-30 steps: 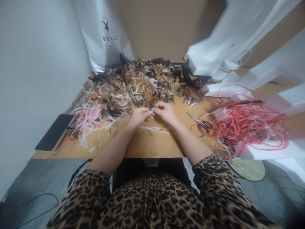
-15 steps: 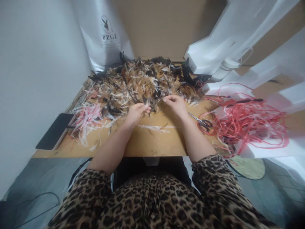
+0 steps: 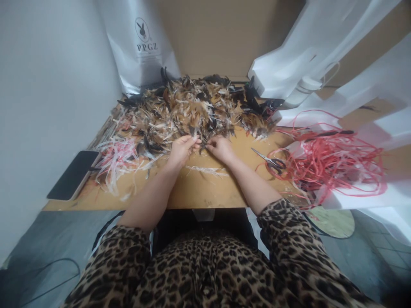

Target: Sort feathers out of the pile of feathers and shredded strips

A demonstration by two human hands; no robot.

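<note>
A wide heap of brown, black and white feathers [image 3: 189, 107] covers the back of the wooden table. At its front edge my left hand [image 3: 183, 150] pinches feathers by their pale quill ends, with brown plumes rising above the fingertips. Close beside it, my right hand [image 3: 220, 149] has thumb and fingers pressed together on a small dark feather. The fingertips of both hands nearly meet. Thin white strands [image 3: 207, 171] lie on the table just in front of them.
Open-bladed scissors [image 3: 271, 161] lie right of my right arm, beside a tangle of red plastic strips [image 3: 334, 158]. On the left are a pink-and-white strip bundle [image 3: 118, 156] and a phone [image 3: 73, 175]. A white printed bag [image 3: 144, 55] stands behind; the table's front edge [image 3: 205, 204] is near my body.
My right hand has moved left and slightly down from the heap, up beside my left hand. My left hand has barely moved and keeps its pinch on the feathers.
</note>
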